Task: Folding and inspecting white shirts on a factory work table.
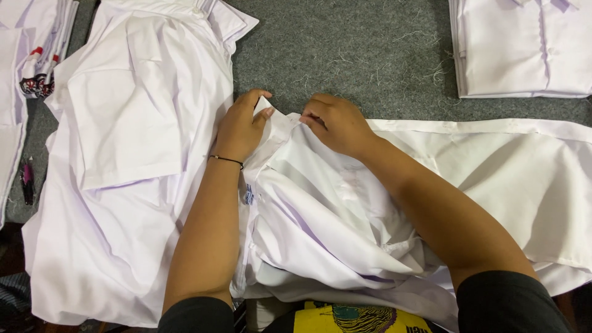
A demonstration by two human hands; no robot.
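Note:
A white shirt (493,185) lies spread across the grey felt table top (345,55), bunched in folds near me. My left hand (239,128) pinches the shirt's upper edge, near its collar, between thumb and fingers; a thin black band circles that wrist. My right hand (336,123) grips the same edge a little to the right, fingers curled on the cloth. Both hands are close together at the shirt's top left corner.
A second white shirt (129,154) with a chest pocket lies open at the left. A folded stack of white shirts (524,49) sits at the top right. More white garments with red and black trim (34,61) lie at the far left edge.

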